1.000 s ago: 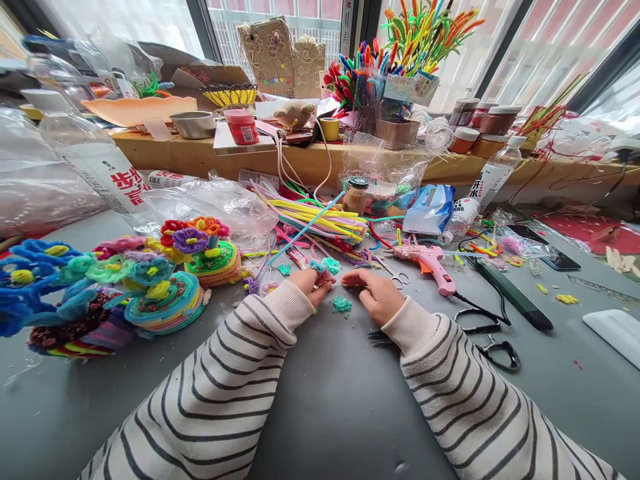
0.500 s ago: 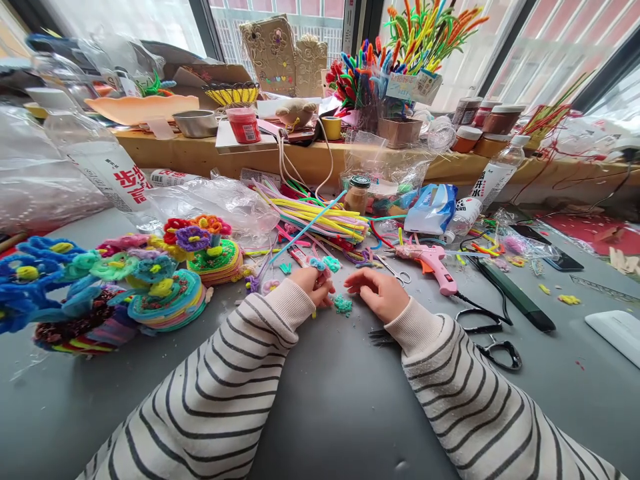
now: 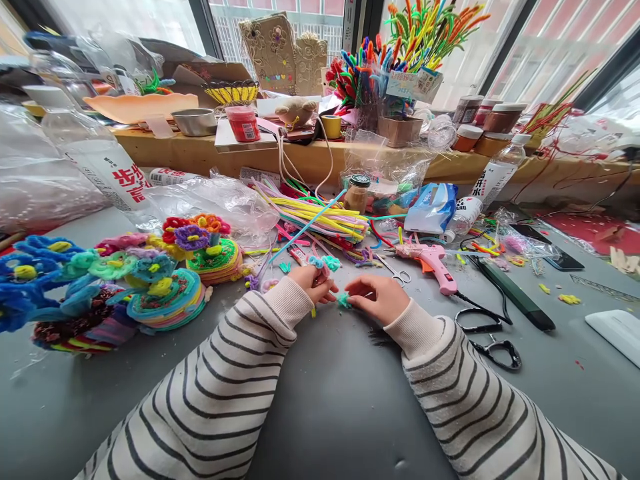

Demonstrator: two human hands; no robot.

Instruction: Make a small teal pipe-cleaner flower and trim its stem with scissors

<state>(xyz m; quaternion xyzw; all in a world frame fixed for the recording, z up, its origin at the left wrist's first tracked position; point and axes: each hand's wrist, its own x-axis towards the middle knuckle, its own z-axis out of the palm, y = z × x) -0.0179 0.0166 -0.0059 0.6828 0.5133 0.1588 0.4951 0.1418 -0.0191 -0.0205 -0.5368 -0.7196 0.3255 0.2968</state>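
My left hand point(image 3: 313, 285) is closed around a small fuzzy pink-and-blue chenille piece point(image 3: 320, 263) that sticks up above its fingers. Thumb and fingertips of my right hand point(image 3: 380, 297) pinch at a little clump of teal fluff point(image 3: 343, 300) lying between the two hands. Just behind them rests a fluffy turquoise piece point(image 3: 331, 263). Scissors with pale handles point(image 3: 400, 275) lie beyond my right hand. Dark-bladed scissors with black handles point(image 3: 500, 353) are partly hidden under my right wrist and sleeve.
A pink glue gun point(image 3: 435, 263) lies to the right, its cord running near a dark green bar point(image 3: 520, 297). Pipe-cleaner flower pots point(image 3: 167, 303) stand at left. Behind are a bundle of pipe cleaners point(image 3: 325, 220), a small jar point(image 3: 357, 193) and a water bottle point(image 3: 100, 157).
My right hand has moved slightly left and closed its fingertips on the teal fluff. My left hand keeps its chenille piece and has barely moved.
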